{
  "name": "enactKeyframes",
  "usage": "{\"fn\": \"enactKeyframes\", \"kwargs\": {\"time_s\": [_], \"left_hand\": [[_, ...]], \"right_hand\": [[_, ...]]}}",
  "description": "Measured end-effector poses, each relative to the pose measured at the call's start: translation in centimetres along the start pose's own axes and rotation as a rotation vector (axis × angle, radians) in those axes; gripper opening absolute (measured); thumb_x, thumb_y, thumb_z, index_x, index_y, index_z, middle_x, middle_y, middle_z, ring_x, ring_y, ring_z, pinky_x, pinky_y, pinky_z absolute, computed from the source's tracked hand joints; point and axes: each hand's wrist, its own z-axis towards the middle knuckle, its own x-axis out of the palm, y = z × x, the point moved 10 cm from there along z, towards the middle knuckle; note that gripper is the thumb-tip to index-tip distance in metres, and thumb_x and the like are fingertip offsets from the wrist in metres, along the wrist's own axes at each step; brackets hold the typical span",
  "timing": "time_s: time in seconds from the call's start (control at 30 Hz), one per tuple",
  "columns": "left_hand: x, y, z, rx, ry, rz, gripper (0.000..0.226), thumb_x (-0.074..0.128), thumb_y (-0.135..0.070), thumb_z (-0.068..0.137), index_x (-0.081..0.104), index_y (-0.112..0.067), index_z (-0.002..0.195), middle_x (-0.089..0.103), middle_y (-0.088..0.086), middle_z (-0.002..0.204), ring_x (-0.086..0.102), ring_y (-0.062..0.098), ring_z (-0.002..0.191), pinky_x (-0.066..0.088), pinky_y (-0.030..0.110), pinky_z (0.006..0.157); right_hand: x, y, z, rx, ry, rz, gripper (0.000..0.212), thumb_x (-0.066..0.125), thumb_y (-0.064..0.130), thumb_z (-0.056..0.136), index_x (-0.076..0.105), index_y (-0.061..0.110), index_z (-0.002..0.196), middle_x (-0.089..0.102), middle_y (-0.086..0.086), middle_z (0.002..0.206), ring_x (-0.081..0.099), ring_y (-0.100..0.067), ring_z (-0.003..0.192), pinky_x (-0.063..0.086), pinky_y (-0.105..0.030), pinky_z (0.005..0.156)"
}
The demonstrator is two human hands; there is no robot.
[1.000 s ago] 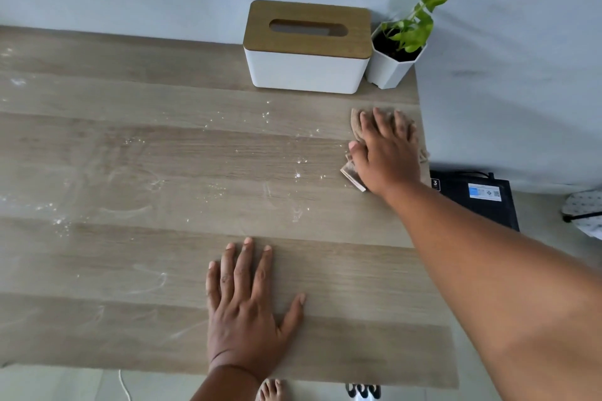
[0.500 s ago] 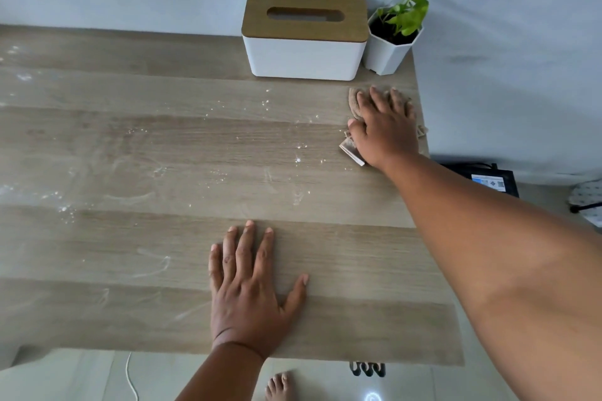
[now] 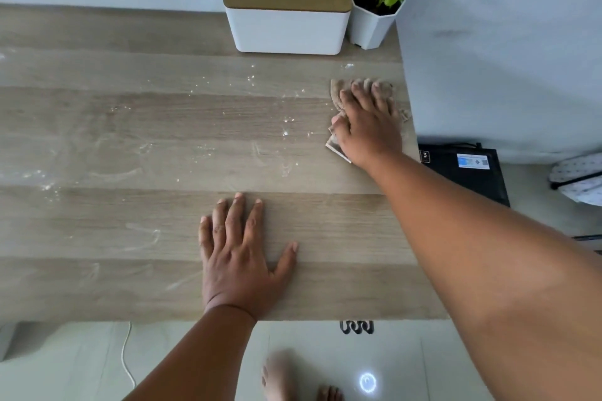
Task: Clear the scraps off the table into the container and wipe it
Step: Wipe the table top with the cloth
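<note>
Across the left half of the worktop (image 3: pixel 97 212), from nine o'clock inward, pale powdery smears and small white scraps (image 3: pixel 49 185) lie unwiped, with more specks scattered toward the middle. At six o'clock the left hand (image 3: pixel 239 251) lies flat on the wood, fingers straight and spread, holding nothing, and it has kept that place over the last second. At twelve o'clock a white tissue box (image 3: pixel 288 6) with a wooden slotted lid stands against the wall, a potted plant (image 3: pixel 379 6) touching it at one o'clock. Just below the pot, at two o'clock, the right hand (image 3: pixel 368 127) presses a tan cloth (image 3: pixel 338 91) flat against the surface, fingers extended over it; since a second ago this hand appears to have pushed slightly farther toward the back corner. That suggests wiping is under way at the right edge, while most of the surface has yet to be covered. Much of the cloth is hidden beneath the palm, and a pale flat edge poking out by the thumb cannot be identified. No container for the scraps is clearly visible. The plant's top is cut off by the frame, and a dark box (image 3: pixel 465 169) sits on the floor at three o'clock.
</note>
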Motion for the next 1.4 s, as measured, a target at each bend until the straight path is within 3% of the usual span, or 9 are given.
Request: {"fn": "enactKeyframes", "kwargs": {"time_s": [0.3,0.4,0.53,0.67,0.93,1.1,1.3,1.4], "left_hand": [[-0.2,-0.1,-0.1,-0.001,0.002,-0.013,0.090,0.043,-0.079,0.086,0.038,-0.023,0.156,0.025,0.006,0.167,0.008,0.027,0.158,0.005,0.051,0.128],[-0.2,-0.1,-0.2,-0.002,0.008,-0.018,0.090,0.043,-0.079,0.086,0.037,-0.023,0.157,0.024,0.006,0.168,0.007,0.026,0.158,0.004,0.051,0.128],[-0.1,-0.3,-0.3,0.001,0.009,-0.015,0.091,0.042,-0.079,0.086,0.038,-0.023,0.157,0.025,0.006,0.168,0.008,0.026,0.159,0.006,0.052,0.128],[0.0,-0.4,-0.2,0.006,-0.004,-0.019,0.090,0.045,-0.078,0.086,0.039,-0.022,0.156,0.025,0.006,0.168,0.007,0.025,0.159,0.007,0.053,0.128],[0.2,-0.1,-0.3,0.026,-0.035,0.004,0.090,0.050,-0.076,0.085,0.040,-0.020,0.154,0.027,0.007,0.167,0.012,0.029,0.159,0.012,0.056,0.126],[0.3,-0.1,-0.4,0.034,-0.038,0.011,0.091,0.050,-0.075,0.085,0.044,-0.018,0.155,0.027,0.009,0.168,0.013,0.029,0.159,0.013,0.057,0.126],[0.4,-0.1,-0.1,0.044,-0.033,-0.006,0.092,0.056,-0.074,0.082,0.046,-0.017,0.154,0.028,0.010,0.168,0.016,0.032,0.158,0.015,0.058,0.125],[0.4,0.0,-0.3,0.048,-0.027,-0.003,0.093,0.057,-0.073,0.081,0.046,-0.017,0.154,0.028,0.009,0.168,0.015,0.031,0.158,0.016,0.059,0.125]], "right_hand": [[0.3,2.5,-13.3,-0.041,0.030,-0.001,0.067,0.025,0.055,0.099,0.031,0.029,0.161,0.013,0.004,0.173,-0.003,-0.024,0.161,0.000,-0.047,0.126],[-0.1,2.8,-18.3,-0.061,-0.020,-0.021,0.061,0.038,0.051,0.099,0.045,0.028,0.155,0.030,0.002,0.169,0.015,-0.027,0.159,0.018,-0.052,0.123],[-0.6,2.0,-21.2,-0.130,-0.100,-0.057,0.054,0.055,0.045,0.093,0.061,0.025,0.143,0.050,0.002,0.157,0.041,-0.029,0.148,0.039,-0.049,0.103],[-1.5,0.6,-17.7,-0.108,-0.156,-0.099,0.050,0.054,0.040,0.088,0.065,0.021,0.133,0.059,0.001,0.144,0.052,-0.030,0.129,0.038,-0.046,0.094],[-2.0,-1.0,-4.9,0.152,-0.110,-0.094,0.056,0.043,0.035,0.090,0.050,0.028,0.145,0.045,0.003,0.152,0.040,-0.030,0.134,0.033,-0.048,0.105],[-2.5,-1.2,2.5,0.254,-0.111,-0.077,0.050,0.043,0.038,0.090,0.049,0.026,0.139,0.045,-0.004,0.146,0.040,-0.036,0.129,0.032,-0.050,0.104],[-2.4,-0.4,7.9,0.260,-0.106,-0.079,0.050,0.039,0.041,0.087,0.055,0.024,0.132,0.047,-0.010,0.140,0.040,-0.039,0.127,0.031,-0.052,0.101],[-1.7,1.1,6.4,0.113,-0.075,-0.034,0.059,0.035,0.041,0.084,0.057,0.030,0.137,0.047,-0.004,0.144,0.039,-0.036,0.128,0.031,-0.051,0.102]]}}
